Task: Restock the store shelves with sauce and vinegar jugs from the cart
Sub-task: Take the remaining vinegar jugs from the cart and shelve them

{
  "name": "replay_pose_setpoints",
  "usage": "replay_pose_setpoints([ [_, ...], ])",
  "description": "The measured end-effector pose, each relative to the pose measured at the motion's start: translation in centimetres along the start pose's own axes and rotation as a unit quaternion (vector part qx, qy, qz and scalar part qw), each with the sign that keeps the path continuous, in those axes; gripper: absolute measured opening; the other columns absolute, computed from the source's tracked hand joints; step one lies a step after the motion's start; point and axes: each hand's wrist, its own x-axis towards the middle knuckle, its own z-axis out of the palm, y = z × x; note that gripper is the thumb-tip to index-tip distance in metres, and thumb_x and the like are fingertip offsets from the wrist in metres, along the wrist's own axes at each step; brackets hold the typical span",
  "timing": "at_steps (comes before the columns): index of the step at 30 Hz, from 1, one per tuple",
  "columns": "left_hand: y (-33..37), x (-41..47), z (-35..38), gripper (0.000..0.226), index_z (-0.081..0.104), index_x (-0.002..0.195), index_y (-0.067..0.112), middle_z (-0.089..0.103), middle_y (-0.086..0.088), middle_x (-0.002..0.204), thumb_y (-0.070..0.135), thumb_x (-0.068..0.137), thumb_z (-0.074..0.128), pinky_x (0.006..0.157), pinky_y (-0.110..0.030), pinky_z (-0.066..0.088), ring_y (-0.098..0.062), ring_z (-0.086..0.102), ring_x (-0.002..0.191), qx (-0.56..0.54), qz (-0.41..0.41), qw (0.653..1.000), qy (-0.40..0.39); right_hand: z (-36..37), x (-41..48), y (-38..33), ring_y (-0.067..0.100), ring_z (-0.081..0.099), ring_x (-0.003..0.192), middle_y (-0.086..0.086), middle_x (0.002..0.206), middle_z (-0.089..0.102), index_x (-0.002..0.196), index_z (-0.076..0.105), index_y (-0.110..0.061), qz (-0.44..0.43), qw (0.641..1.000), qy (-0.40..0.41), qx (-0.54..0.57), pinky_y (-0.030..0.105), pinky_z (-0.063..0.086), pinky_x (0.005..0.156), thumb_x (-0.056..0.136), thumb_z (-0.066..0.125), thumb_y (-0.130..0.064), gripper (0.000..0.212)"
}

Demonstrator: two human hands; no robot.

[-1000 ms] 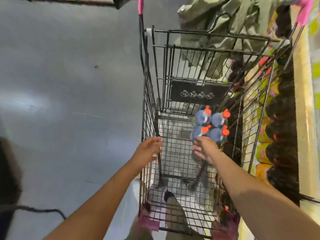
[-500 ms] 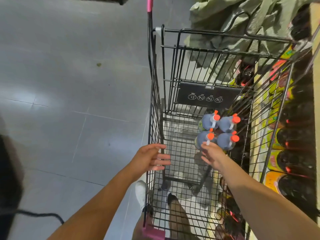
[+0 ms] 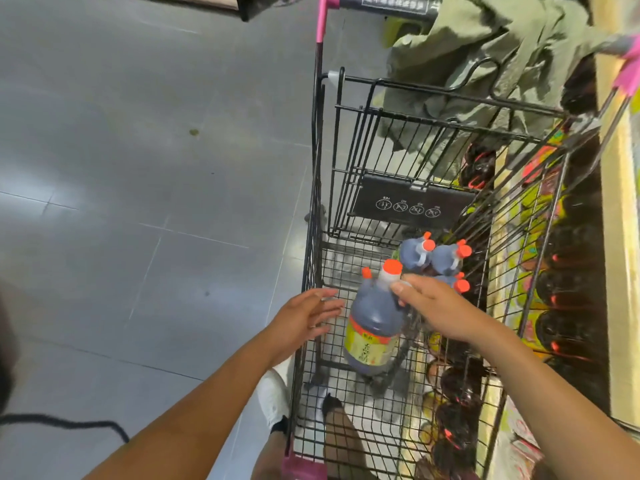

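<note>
Orange-capped dark plastic sauce jug (image 3: 375, 327) hangs near upright below the right hand (image 3: 436, 306), which grips its neck, perhaps the handle, inside the black wire cart (image 3: 316, 188). Left hand (image 3: 304, 317), fingers spread and empty, hovers just beside it.

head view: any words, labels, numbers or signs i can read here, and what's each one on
None reads clearly.
jug in the right hand, yellow label: dark characters, too blurred to read.
black plate on the cart: four crossed-circle signs with tiny captions, upside down, too small to read.
cart handle bar: white characters, blurred.
shelf jugs: labels blurred.
</note>
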Motion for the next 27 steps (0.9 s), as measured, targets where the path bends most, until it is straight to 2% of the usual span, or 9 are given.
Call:
replay_pose_setpoints([
  [4, 0.3, -0.3, 0.2, 0.052, 0.063, 0.128, 0.016, 0.075, -0.005, 0.117, 0.053, 0.104, 0.034, 0.097, -0.040, 0.052, -0.021, 0.070, 0.108, -0.034, -0.018, 0.999, -0.008, 0.5, 1.4, -4.0, 0.007, 0.048, 0.067, -0.003, 0.073, 0.051, 0.075, 0.052, -0.010, -0.028, 0.994, -0.012, 0.103, 0.015, 0.043, 0.064, 0.107, 0.040, -0.023, 0.036],
  [7, 0.4, -0.2, -0.2, 0.065, 0.062, 0.136, 0.020, 0.064, -0.014, 0.136, 0.063, 0.103, 0.027, 0.107, -0.047, 0.047, -0.033, 0.061, 0.126, -0.089, -0.014, 0.995, -0.044, 2.0, 3.7, -4.7, 0.005, 0.053, 0.062, -0.003, 0.072, 0.053, 0.074, 0.051, -0.014, 0.000, 0.988, -0.016, 0.156, 0.016, 0.048, 0.058, 0.107, 0.041, -0.030, 0.038],
  [10, 0.8, -0.2, -0.3, 0.072, 0.065, 0.133, 0.024, 0.066, -0.018, 0.132, 0.075, 0.095, 0.030, 0.094, -0.042, 0.056, -0.035, 0.065, 0.120, -0.105, -0.008, 0.993, -0.058, 3.9, 5.6, -3.7, 0.009, 0.055, 0.066, -0.002, 0.074, 0.056, 0.073, 0.053, -0.020, 0.025, 0.980, -0.018, 0.199, 0.022, 0.051, 0.059, 0.104, 0.044, -0.042, 0.039],
  [12, 0.8, 0.0, -0.4, 0.074, 0.065, 0.133, 0.029, 0.067, -0.017, 0.130, 0.079, 0.092, 0.031, 0.088, -0.037, 0.058, -0.034, 0.066, 0.118, -0.084, -0.001, 0.994, -0.068, 4.7, 6.7, -2.2, 0.014, 0.058, 0.072, -0.001, 0.078, 0.060, 0.075, 0.061, -0.025, 0.059, 0.964, -0.019, 0.258, 0.027, 0.055, 0.063, 0.100, 0.048, -0.052, 0.039],
  [15, 0.7, 0.1, -0.5, 0.072, 0.065, 0.131, 0.036, 0.070, -0.014, 0.128, 0.085, 0.085, 0.039, 0.086, -0.035, 0.058, -0.032, 0.067, 0.118, -0.051, 0.001, 0.996, -0.074, 4.4, 8.7, 1.4, 0.022, 0.070, 0.081, 0.005, 0.094, 0.073, 0.095, 0.067, -0.022, 0.163, 0.921, 0.025, 0.354, 0.036, 0.059, 0.068, 0.099, 0.045, -0.059, 0.042],
  [18, 0.2, 0.5, -1.1, 0.073, 0.066, 0.129, 0.036, 0.070, -0.014, 0.127, 0.087, 0.082, 0.044, 0.087, -0.037, 0.059, -0.034, 0.067, 0.118, -0.052, -0.006, 0.996, -0.070, 2.5, 10.3, 6.6, 0.019, 0.059, 0.062, 0.007, 0.087, 0.063, 0.092, 0.058, -0.013, 0.258, 0.895, 0.180, 0.316, 0.027, 0.043, 0.055, 0.103, 0.049, -0.032, 0.025],
  [20, 0.0, 0.6, -1.4, 0.069, 0.066, 0.128, 0.039, 0.070, -0.013, 0.128, 0.086, 0.080, 0.048, 0.087, -0.037, 0.059, -0.033, 0.067, 0.119, -0.048, -0.010, 0.997, -0.065, 1.2, 10.7, 10.1, 0.016, 0.051, 0.056, 0.008, 0.078, 0.056, 0.088, 0.057, -0.009, 0.304, 0.866, 0.255, 0.305, 0.024, 0.035, 0.049, 0.100, 0.050, -0.018, 0.017],
  [22, -0.2, 0.7, -1.5, 0.065, 0.068, 0.123, 0.042, 0.071, -0.010, 0.127, 0.085, 0.076, 0.056, 0.086, -0.035, 0.059, -0.030, 0.067, 0.118, -0.038, -0.017, 0.997, -0.067, 0.5, 10.9, 12.3, 0.016, 0.049, 0.056, 0.005, 0.074, 0.053, 0.091, 0.056, -0.010, 0.329, 0.845, 0.273, 0.322, 0.024, 0.033, 0.046, 0.100, 0.050, -0.014, 0.012],
  [27, -0.6, 0.8, -1.5, 0.068, 0.073, 0.116, 0.038, 0.072, -0.010, 0.124, 0.085, 0.067, 0.066, 0.085, -0.033, 0.059, -0.029, 0.069, 0.116, -0.024, -0.029, 0.997, -0.072, 0.1, 12.3, 13.5, 0.012, 0.041, 0.054, 0.002, 0.072, 0.047, 0.100, 0.048, -0.015, 0.292, 0.829, 0.245, 0.410, 0.020, 0.029, 0.041, 0.103, 0.044, -0.010, 0.007],
])
